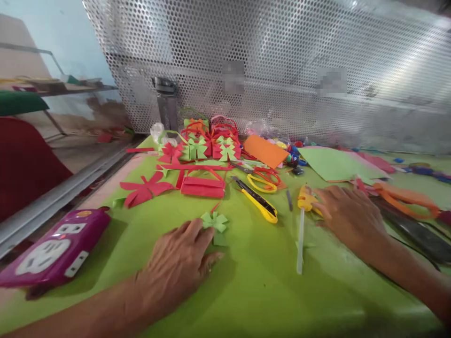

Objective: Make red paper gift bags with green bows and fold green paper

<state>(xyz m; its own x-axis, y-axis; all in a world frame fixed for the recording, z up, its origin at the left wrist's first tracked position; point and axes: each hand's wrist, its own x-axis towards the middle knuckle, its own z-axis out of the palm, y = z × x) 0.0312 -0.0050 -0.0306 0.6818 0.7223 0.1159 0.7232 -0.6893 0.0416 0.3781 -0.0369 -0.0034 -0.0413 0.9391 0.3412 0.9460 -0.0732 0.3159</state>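
My left hand [181, 260] rests palm down on the green table cover, its fingers stretched out and the thumb apart. Its fingertips touch a light green paper flower [214, 221], which has a small green paper piece beneath it. On the right, my right hand [355, 218] has its fingers closed round the handle side of a yellow glue gun [306, 198]. A long whitish glue stick [300, 244] sticks out of the gun's back toward me. Part of the handle is hidden by the hand. A yellow box cutter [259, 202] lies between the hands, beyond them.
A small red paper bag [202, 187] and a red paper flower [145, 188] lie ahead. Behind are decorated paper bags [225, 146], scissors [262, 182], an orange sheet [265, 150] and a bottle [167, 105]. A purple power strip [59, 249] stands left. Perforated metal [211, 42] closes the back.
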